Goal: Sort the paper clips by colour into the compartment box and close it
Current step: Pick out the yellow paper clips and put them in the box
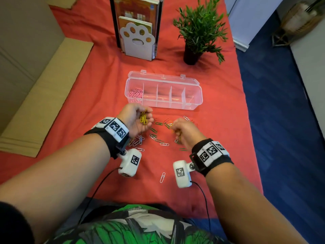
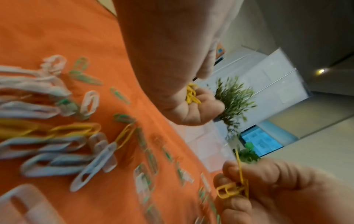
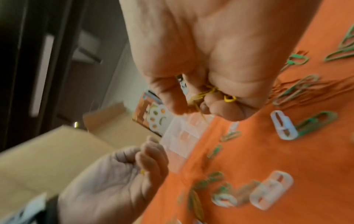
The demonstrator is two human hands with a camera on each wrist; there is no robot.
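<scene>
The clear compartment box [image 1: 193, 101] lies open on the red cloth, its lid tipped back. Pink paper clips [image 1: 135, 93] fill its leftmost compartment; the others look empty. My left hand [image 1: 146, 117] hovers just in front of the box, fingers curled round a bunch of yellow clips [image 1: 143, 118], also seen as yellow clips [image 2: 191, 94] in the left wrist view. My right hand [image 1: 175, 127] is lower and to the right, pinching a few yellow clips [image 3: 210, 94]. Loose green and white clips [image 1: 156, 136] lie scattered between and under both hands.
A potted plant [image 1: 198, 32] and a paw-shaped bookend with books [image 1: 137, 39] stand behind the box. Flat cardboard [image 1: 44, 95] lies along the left. The cloth's right edge drops to blue floor [image 1: 281, 120]. One white clip [image 1: 162, 177] lies near me.
</scene>
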